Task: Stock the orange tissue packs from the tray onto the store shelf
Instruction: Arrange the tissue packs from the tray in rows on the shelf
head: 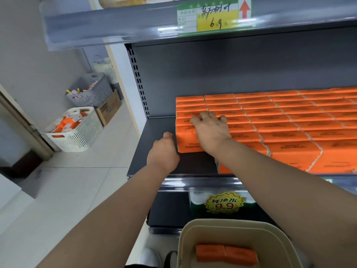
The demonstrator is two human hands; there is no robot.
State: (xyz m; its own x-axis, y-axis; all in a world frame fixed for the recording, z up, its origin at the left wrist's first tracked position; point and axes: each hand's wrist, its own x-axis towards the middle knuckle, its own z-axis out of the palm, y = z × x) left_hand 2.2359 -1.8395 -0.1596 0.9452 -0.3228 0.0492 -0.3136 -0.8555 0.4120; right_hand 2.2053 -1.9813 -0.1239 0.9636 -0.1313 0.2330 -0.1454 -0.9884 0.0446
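- The right hand (211, 130) lies palm-down on the leftmost orange tissue packs (289, 120), fingers spread, grasping nothing.
- The left hand (163, 153) touches the block's left face. Its fingers are hidden, so its grasp cannot be told.
- The packs cover the shelf (154, 136) rightward, long axes left-to-right, print facing up.
- A bare shelf strip separates the block from the slotted upright (138, 74).
- The tray (228, 223) below holds two packs end to end.

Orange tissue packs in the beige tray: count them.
2. The left orange tissue pack and the right orange tissue pack lie side by side in the beige plastic tray; its near wall may hide more.
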